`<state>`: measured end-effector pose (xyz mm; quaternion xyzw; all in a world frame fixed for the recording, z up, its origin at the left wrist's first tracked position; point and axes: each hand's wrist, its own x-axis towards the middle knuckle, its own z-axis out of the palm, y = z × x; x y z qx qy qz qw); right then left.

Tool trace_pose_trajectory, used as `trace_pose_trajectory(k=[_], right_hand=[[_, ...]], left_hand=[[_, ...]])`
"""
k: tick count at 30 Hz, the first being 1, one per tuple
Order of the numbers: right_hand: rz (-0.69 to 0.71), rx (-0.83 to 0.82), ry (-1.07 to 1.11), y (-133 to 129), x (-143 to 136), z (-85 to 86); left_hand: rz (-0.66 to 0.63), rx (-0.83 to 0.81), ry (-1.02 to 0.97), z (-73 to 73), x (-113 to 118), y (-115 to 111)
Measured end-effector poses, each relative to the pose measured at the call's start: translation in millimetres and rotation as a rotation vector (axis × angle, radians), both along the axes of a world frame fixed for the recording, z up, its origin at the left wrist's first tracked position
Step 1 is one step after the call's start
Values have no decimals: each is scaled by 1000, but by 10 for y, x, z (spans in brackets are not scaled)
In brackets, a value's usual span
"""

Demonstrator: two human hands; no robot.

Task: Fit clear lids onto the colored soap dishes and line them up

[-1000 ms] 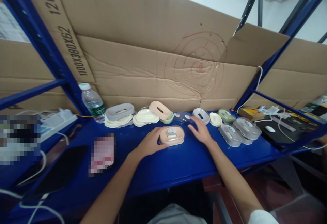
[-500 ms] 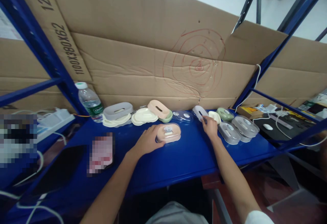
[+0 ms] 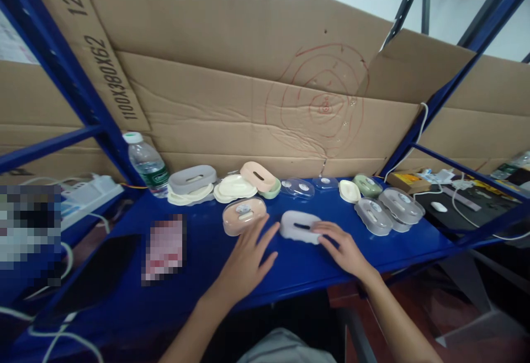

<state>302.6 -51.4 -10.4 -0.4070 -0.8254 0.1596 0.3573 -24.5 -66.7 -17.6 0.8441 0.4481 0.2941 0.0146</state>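
My right hand (image 3: 337, 244) grips the right end of a pale grey oval plastic shell (image 3: 292, 226) with a dark slot in its top, low at the middle of the blue table. To its left, my left hand (image 3: 250, 255) has its fingers apart and holds nothing. Its fingertips reach the near edge of a peach oval box (image 3: 234, 219) under a clear cover with a round label; whether they touch it I cannot tell. Behind them lie clear oval covers (image 3: 300, 188), and a cream oval piece (image 3: 350, 191) sits farther right.
Along the back stand a water bottle (image 3: 147, 167), a grey slotted shell (image 3: 192, 178), cream pieces (image 3: 235, 187) and a peach slotted shell (image 3: 257, 175). Clear-covered boxes (image 3: 374, 215) and a green one (image 3: 367, 185) are at right. A blurred-out flat object (image 3: 163, 250) lies left.
My right hand has brought the pale grey shell from the back row toward me and left. The peach box has shifted left, and my left hand has come off its side, fingers now spread.
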Motion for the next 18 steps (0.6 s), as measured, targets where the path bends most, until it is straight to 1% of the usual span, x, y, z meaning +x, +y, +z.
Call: trace_pose_trajectory(k=[2, 3, 4, 5, 6, 7, 8, 10, 12, 13, 15, 18], right_hand=[[141, -54, -50, -30, -70, 44], [172, -63, -83, 16, -75, 75], [147, -65, -136, 103, -59, 111], [64, -62, -204, 228, -21, 153], [-57, -57, -274, 387, 33, 197], [-243, -62, -363, 571, 100, 241], [-397, -76, -399, 769, 173, 279], [-621, -106, -423, 1164, 316, 328], [-817, -161, -443, 1495, 429, 335], [-893, -196, -452, 1623, 472, 328], [-983, -266, -468, 1800, 534, 313], [-1027, -325, -468, 1900, 593, 351]], left_hand=[[-79, -15, 31, -28, 138, -42], [-101, -20, 50, -45, 174, -43], [-113, -24, 64, -62, 187, -37], [-118, -28, 74, -78, 180, -28], [-118, -30, 79, -93, 157, -19], [-109, -30, 81, -105, 122, -13], [-93, -27, 80, -117, 79, -13], [-55, -16, 78, -140, -14, -26], [-14, -9, 66, -169, -101, -51], [4, -8, 54, -186, -137, -65], [33, -7, 23, -221, -191, -88], [57, -13, -22, -258, -225, -99]])
